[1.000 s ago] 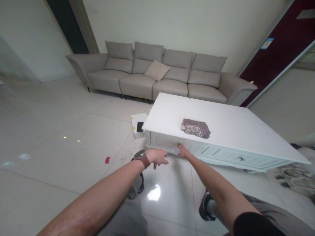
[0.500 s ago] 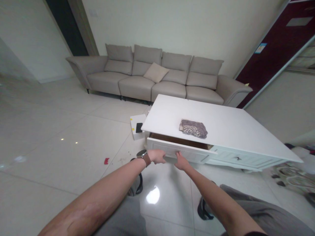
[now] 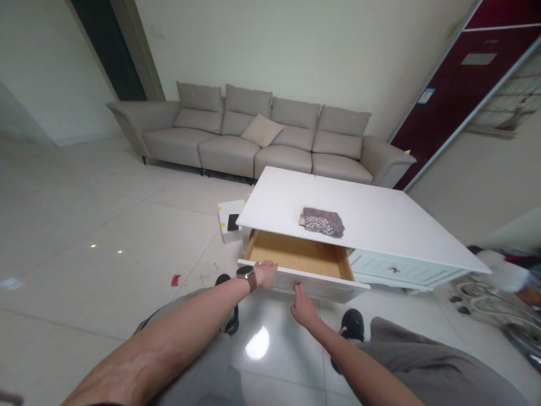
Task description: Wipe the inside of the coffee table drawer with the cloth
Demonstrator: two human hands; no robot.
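Observation:
A white coffee table [image 3: 372, 211] stands before me with its left drawer [image 3: 296, 254] pulled out, showing a bare light-wood bottom. My left hand [image 3: 266, 274], wearing a watch [image 3: 245, 273] on a brown strap, has its fingers curled over the top edge of the drawer front. Lower and to the right, my right hand [image 3: 303, 304] is closed at the middle of the drawer front, its fingertips on the knob, which they mostly hide. On the tabletop above the drawer lies a folded patterned cloth [image 3: 322, 221], purple-grey and cream.
Left of the table, a white box [image 3: 225, 217] carries a dark flat object [image 3: 233, 222]. A red scrap [image 3: 175, 280] lies on the tiled floor. Behind the table stands a long grey-beige sofa [image 3: 228, 152]. The closed right drawer [image 3: 389, 268] has its own knob.
The drawer has slid further out toward me, exposing its inside. My left hand has moved onto its top edge, and my right hand has come back with the knob. The view has shifted slightly.

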